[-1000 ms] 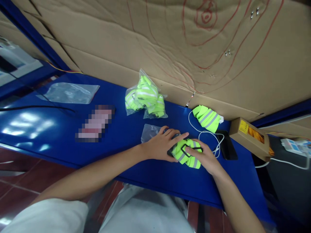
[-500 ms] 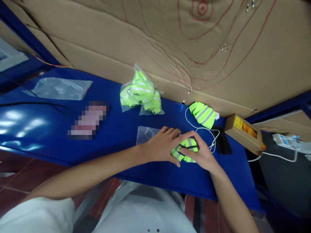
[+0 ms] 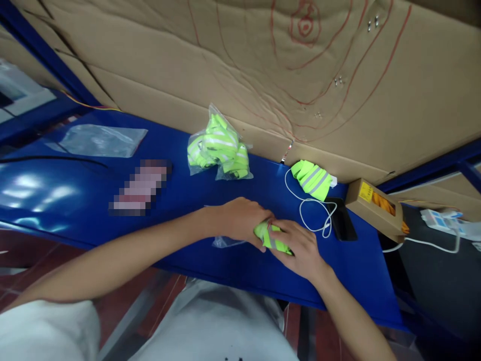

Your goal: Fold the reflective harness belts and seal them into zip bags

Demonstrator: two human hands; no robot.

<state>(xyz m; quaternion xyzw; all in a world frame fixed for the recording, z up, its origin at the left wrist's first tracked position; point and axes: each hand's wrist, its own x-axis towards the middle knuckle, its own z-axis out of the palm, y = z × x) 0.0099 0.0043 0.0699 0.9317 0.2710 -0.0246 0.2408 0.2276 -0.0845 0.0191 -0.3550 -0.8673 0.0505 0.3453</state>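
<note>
A folded bundle of neon-yellow reflective strap (image 3: 265, 231) with grey stripes is between my hands, over the blue table. My left hand (image 3: 242, 219) closes around its left end, the fingertips partly hidden. Fingers of my right hand (image 3: 302, 248) wrap over its right side. A clear plastic bag (image 3: 227, 242) lies beneath my left hand, mostly covered by it. Another folded neon strap bundle (image 3: 312, 179), unbagged, rests farther back to the right. Several similar bundles in clear bags (image 3: 220, 145) are piled near the cardboard wall.
A white cable (image 3: 300, 208) loops beside a black phone (image 3: 342, 220). To its right stands a cardboard box (image 3: 376, 208) with orange contents. A flat clear bag (image 3: 101, 140) and a pixelated item (image 3: 141, 188) lie on the left. Behind the blue table (image 3: 300, 286) rises a cardboard panel (image 3: 150, 60).
Both hands have shifted slightly left with the strap bundle. My right hand has turned over its top, and the black band seen around it earlier no longer shows.
</note>
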